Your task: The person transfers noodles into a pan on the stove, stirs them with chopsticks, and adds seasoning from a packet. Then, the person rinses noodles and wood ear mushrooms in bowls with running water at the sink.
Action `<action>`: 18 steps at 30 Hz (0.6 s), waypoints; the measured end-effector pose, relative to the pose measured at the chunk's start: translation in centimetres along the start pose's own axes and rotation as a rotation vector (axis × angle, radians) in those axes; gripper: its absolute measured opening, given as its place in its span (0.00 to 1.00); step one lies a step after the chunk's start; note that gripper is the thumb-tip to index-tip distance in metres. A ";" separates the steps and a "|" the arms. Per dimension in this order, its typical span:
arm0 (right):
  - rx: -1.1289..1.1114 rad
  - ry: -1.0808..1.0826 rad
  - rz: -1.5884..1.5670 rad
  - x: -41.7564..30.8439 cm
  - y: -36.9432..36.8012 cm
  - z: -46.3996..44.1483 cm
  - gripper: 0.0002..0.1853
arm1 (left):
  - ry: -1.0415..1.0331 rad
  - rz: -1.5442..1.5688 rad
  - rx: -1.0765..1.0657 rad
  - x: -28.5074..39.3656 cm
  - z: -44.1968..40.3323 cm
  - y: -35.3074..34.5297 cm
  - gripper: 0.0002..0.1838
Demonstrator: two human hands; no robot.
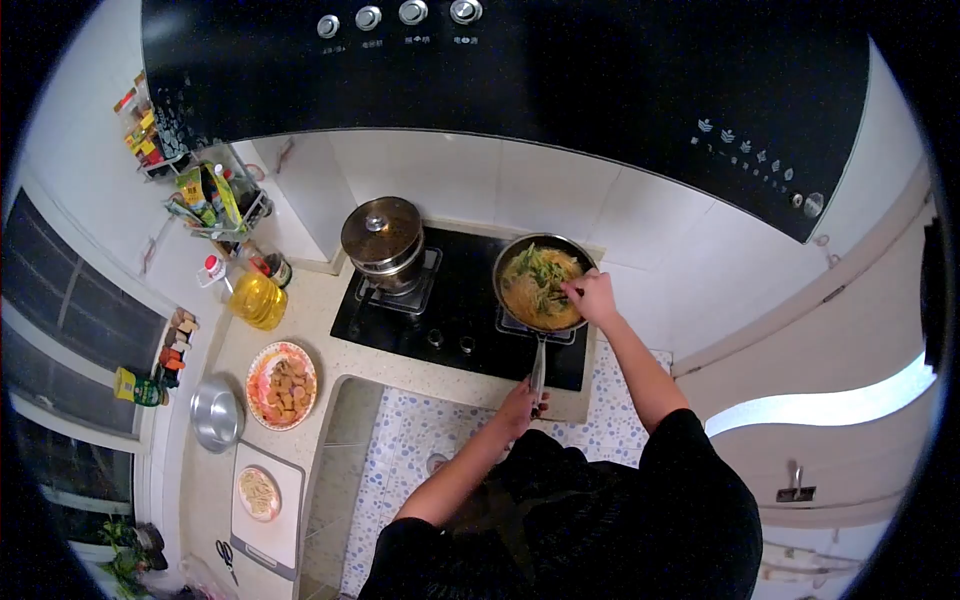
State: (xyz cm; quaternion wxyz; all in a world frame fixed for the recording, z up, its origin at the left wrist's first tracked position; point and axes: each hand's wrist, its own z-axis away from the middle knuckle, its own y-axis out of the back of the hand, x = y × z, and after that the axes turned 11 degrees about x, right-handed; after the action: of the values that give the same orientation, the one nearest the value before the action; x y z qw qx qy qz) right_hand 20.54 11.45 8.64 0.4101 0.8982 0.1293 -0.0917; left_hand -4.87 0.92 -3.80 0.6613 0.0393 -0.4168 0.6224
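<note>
A frying pan (503, 296) stands on the right burner of the black stove (400, 335), holding green leafy vegetables (541, 268) over a yellowish broth or noodles. Around the pan's metal handle (539, 367), my left hand (520, 405) is closed. My right hand (592, 296) is at the pan's right rim, its fingers pinched together over the food. Whatever those fingers grip is too small to make out. On the left burner sits a steel pot with a glass lid (381, 230).
Left counter: oil bottle (256, 298), patterned bowl of brown chunks (281, 386), metal basin (216, 414), cutting board (285, 520) bearing a small plate (259, 493), and scissors (227, 560). A black range hood (480, 80) hangs overhead. Seasonings rack (220, 205) on the left wall.
</note>
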 end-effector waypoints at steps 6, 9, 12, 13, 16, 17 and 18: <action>0.085 -0.027 0.038 -2.4 2.9 -4.6 0.11 | -0.009 -0.029 0.005 0.2 0.7 -0.3 0.26; 0.120 -0.074 0.042 -1.7 0.6 -6.1 0.13 | -0.015 -0.029 -0.009 0.0 0.8 -0.4 0.27; 0.150 -0.139 0.070 -1.2 -2.4 -7.0 0.14 | -0.009 -0.036 0.006 0.4 1.4 -0.8 0.27; 0.163 -0.154 0.079 -1.2 -3.3 -7.1 0.14 | -0.004 -0.031 0.008 0.4 1.5 -0.8 0.26; 0.184 -0.196 0.038 -0.4 -6.0 -7.0 0.15 | -0.025 -0.060 0.009 1.1 2.1 -1.2 0.26; 0.154 -0.170 0.074 -0.1 -6.6 -6.5 0.15 | -0.035 -0.079 0.008 1.2 2.4 -1.3 0.26; 0.124 -0.146 0.112 0.3 -6.8 -5.8 0.15 | -0.033 -0.065 0.013 1.2 2.4 -1.3 0.27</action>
State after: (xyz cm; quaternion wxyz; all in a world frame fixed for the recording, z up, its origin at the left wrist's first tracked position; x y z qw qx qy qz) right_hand 19.08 20.16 7.47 0.3667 0.9185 0.0430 -0.1416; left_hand -5.13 0.18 -0.88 0.6740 0.0672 -0.4222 0.6025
